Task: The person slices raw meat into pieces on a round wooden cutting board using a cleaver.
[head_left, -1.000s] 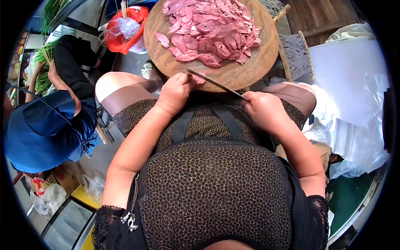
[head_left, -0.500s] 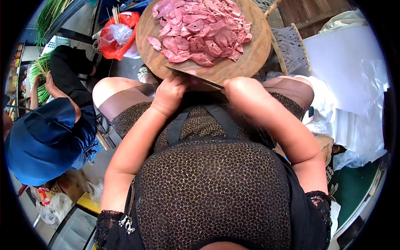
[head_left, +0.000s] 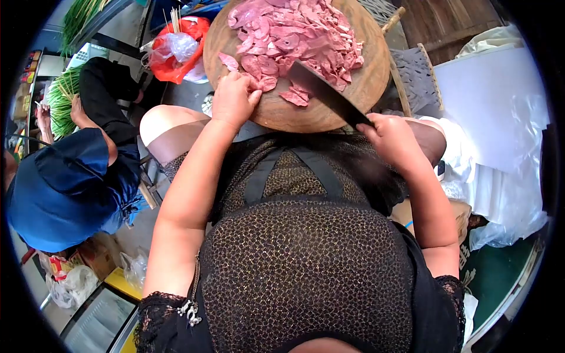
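Note:
A heap of sliced raw reddish-pink meat [head_left: 294, 41] covers much of the round wooden chopping block [head_left: 371, 73]. At the block's near left edge, my left hand [head_left: 232, 97] has its fingers curled and pinched at a slice of meat [head_left: 260, 73]; the fingertips are partly hidden. My right hand [head_left: 391, 138] grips the handle of a cleaver [head_left: 326, 94] at the near right. The dark blade slants up and left over the block, its tip by the heap. Under the blade lies a small separate piece of meat [head_left: 294, 97].
A red plastic bag [head_left: 176, 50] with skewers stands left of the block. At far left, a person in blue [head_left: 70, 188] handles green stalks [head_left: 63, 103]. Right of the block are a woven-seat stool [head_left: 415, 79] and a white board [head_left: 494, 106].
My hands have moved apart: the left went forward to the meat at the block's edge, the right drew back to the right. The cleaver now points forward over the block.

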Demonstrator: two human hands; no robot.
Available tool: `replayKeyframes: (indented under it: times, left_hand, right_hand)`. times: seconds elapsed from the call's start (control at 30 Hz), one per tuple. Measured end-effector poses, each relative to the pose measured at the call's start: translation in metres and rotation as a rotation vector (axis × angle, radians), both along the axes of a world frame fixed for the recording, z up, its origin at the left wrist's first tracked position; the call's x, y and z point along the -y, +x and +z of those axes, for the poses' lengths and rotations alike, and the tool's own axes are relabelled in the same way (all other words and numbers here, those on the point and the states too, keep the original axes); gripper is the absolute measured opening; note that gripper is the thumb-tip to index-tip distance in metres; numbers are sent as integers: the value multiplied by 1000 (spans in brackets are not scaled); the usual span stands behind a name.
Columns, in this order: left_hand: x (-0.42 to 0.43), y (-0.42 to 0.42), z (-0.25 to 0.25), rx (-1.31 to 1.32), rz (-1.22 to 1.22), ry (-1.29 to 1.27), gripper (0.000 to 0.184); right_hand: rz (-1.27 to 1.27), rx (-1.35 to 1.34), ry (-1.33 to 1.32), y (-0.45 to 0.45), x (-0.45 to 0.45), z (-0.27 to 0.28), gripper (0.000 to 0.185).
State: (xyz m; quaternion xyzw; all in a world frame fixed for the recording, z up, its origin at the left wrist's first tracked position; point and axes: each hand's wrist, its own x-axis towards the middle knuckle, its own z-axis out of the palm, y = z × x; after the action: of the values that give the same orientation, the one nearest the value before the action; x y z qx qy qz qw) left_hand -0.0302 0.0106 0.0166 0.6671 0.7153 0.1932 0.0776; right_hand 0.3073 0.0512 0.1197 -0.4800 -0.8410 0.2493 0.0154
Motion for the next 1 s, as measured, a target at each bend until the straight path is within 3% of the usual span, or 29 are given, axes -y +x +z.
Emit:
replayKeyframes:
  times: [0.1,0.23,0.3,0.33,0.43,0.47,0.53,0.67,0.8,0.87,0.93,1.0]
  left_hand:
    - [2,2,-1,131,-1,-66,21]
    - [14,8,5,310,1,-85,16]
    - [20,7,5,187,-301,35,7]
    - [24,6,5,190,-304,38,7]
    - [35,9,8,175,-378,21,7]
    - [36,10,6,177,-386,25,7]
    - [40,13,-1,162,-338,64,8]
    - [41,16,2,137,-315,14,10]
    - [41,17,7,160,-293,-20,8]
    - [40,15,2,131,-268,61,10]
    - [40,15,6,145,-227,86,15]
    - [37,13,5,141,-214,134,16]
  right_hand:
    - [116,19,-135,-1,2,-3,27]
    - [88,129,-116,5,-5,-7,26]
    - [-57,-45,-233,7,-9,3,26]
    - [-60,-42,-230,8,-11,3,26]
    - [-325,-256,-3,6,-19,-4,29]
    - [-284,-271,285,9,-26,-23,37]
    - [-243,-193,515,6,-49,-45,47]
    - [-295,13,432,-19,-80,-84,52]
    - [-66,-112,464,-18,-72,-92,37]
    - [-109,-259,653,8,-63,-57,33]
    - [-331,-568,762,65,-62,-35,30]
    - [-760,-635,642,146,-51,-21,28]
